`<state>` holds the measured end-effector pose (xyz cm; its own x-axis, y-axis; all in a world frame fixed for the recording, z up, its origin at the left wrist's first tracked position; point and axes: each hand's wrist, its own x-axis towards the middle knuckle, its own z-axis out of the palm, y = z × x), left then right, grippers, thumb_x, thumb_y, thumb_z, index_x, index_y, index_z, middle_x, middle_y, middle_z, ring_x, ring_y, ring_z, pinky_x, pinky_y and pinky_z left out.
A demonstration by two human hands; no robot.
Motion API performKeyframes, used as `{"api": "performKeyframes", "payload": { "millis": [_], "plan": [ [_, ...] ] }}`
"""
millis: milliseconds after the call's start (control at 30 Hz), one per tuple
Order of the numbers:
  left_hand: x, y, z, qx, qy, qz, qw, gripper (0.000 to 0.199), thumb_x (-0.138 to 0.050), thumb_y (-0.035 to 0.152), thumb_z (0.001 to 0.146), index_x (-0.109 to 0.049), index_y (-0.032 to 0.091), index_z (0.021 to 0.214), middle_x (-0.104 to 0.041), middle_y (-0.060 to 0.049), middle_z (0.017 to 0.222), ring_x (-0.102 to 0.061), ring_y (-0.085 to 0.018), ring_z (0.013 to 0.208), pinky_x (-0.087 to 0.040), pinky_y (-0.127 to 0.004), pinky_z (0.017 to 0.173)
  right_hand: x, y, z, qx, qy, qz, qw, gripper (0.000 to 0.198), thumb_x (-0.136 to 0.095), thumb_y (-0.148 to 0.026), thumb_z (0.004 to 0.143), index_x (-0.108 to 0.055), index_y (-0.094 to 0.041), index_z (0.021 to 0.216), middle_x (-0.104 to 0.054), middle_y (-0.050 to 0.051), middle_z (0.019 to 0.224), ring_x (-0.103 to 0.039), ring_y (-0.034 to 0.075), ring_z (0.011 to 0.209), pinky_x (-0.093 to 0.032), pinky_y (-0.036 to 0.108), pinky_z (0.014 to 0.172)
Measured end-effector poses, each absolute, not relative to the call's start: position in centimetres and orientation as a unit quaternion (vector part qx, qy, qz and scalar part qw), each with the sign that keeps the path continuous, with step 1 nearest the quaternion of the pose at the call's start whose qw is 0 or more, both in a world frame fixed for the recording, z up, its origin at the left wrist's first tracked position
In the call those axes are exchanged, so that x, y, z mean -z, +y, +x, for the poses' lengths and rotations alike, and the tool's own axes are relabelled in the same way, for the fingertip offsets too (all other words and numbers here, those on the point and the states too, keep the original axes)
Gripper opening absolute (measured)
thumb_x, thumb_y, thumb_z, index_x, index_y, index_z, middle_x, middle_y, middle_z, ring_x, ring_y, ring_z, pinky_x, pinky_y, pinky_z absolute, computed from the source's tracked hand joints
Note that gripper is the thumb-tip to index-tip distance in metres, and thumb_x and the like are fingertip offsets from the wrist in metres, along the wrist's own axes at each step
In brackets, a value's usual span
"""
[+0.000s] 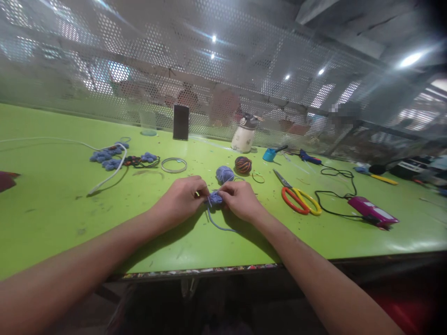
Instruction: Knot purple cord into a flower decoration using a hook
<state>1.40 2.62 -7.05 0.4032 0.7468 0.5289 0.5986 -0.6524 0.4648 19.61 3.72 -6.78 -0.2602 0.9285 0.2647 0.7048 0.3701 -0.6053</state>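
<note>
Between my two hands is a small blue-purple yarn piece (215, 198), held low over the green table (167, 246). My left hand (184, 197) pinches its left side, thumb and forefinger together. From the right, my right hand (240, 199) grips the other side with bent fingers. A loose yarn strand (218, 227) trails down from the piece and runs right, under my right forearm. Just beyond my hands lies a ball of the same blue-purple yarn (224, 174). Beside that ball sits a dark multicoloured yarn ball (243, 165).
Scissors (296, 197) with red and yellow handles lie to the right, near a magenta device (373, 211) with a black cord. Left are blue yarn pieces (110, 157), a white cable (118, 167) and a ring (173, 165). A bottle (243, 135) and a dark upright block (180, 122) stand behind.
</note>
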Motion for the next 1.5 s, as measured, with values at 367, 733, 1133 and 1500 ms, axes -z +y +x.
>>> {"api": "performKeyframes", "payload": {
  "millis": [367,733,1133,1500],
  "plan": [
    [6.5,2.2,1.4,-0.339,0.401,0.842,0.121,0.016,-0.056,0.004,0.07,-0.065,0.016,0.066,-0.065,-0.004,0.069,-0.057,-0.015,0.065,-0.043,-0.028,0.063,6.8,4.3,20.0,-0.135,-0.753,-0.569,0.304,0.014,-0.061,-0.013,0.075,-0.071,-0.013,0.066,-0.068,0.006,0.066,-0.057,0.015,0.062,-0.041,0.028,0.064],
    [6.4,1.8,1.5,-0.333,0.376,0.853,0.142,0.018,-0.052,0.003,0.071,-0.064,0.015,0.066,-0.063,-0.005,0.069,-0.057,-0.015,0.065,-0.044,-0.027,0.063,6.5,4.3,19.8,-0.18,-0.727,-0.587,0.308,0.017,-0.06,-0.009,0.074,-0.067,-0.012,0.058,-0.061,0.003,0.053,-0.053,0.013,0.055,-0.04,0.027,0.059],
    [6.6,2.6,1.6,-0.417,0.439,0.729,0.319,0.006,-0.056,0.016,0.076,-0.055,0.018,0.07,-0.064,-0.007,0.081,-0.063,-0.019,0.076,-0.05,-0.033,0.064,5.5,3.3,19.3,-0.408,-0.66,-0.489,0.398,0.01,-0.057,-0.016,0.081,-0.061,-0.014,0.072,-0.059,-0.001,0.055,-0.051,0.009,0.041,-0.038,0.021,0.04],
    [7.1,3.4,1.2,-0.414,0.481,0.62,0.461,0.01,-0.063,0.021,0.075,-0.055,0.017,0.071,-0.063,-0.003,0.058,-0.06,-0.016,0.052,-0.047,-0.031,0.053,5.6,2.5,19.4,-0.408,-0.757,-0.359,0.363,0.042,-0.055,-0.005,0.074,-0.06,-0.019,0.114,-0.065,0.007,0.097,-0.062,0.014,0.08,-0.051,0.026,0.066]
  ]
}}
